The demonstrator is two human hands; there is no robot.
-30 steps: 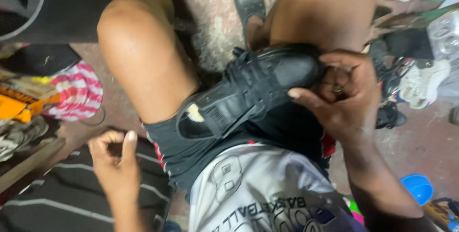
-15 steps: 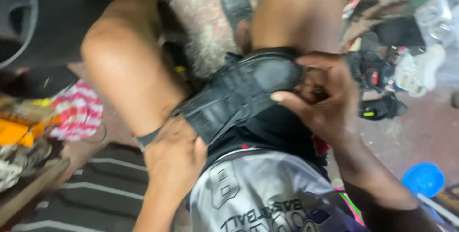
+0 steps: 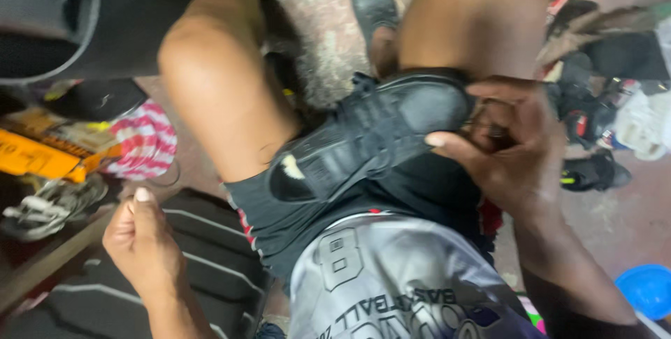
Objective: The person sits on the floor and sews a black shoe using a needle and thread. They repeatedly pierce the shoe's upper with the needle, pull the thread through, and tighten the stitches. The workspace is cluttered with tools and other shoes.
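Observation:
A worn black shoe lies across my lap on black shorts, between my bare thighs, with its sole side up. My right hand grips its right end, thumb pressed on the edge. My left hand is off to the lower left, away from the shoe, fingers curled into a fist with the thumb up. Nothing shows in it. A grey printed jersey covers my front.
Another black shoe stands on the concrete floor ahead. A pink striped cloth, a yellow box and pale sandals lie to the left. More shoes are piled on the right, with a blue bowl beyond. A dark striped mat lies below.
My left hand was at the heel end of the shoe half a second ago and has pulled back out to the lower left. The right hand keeps its grip.

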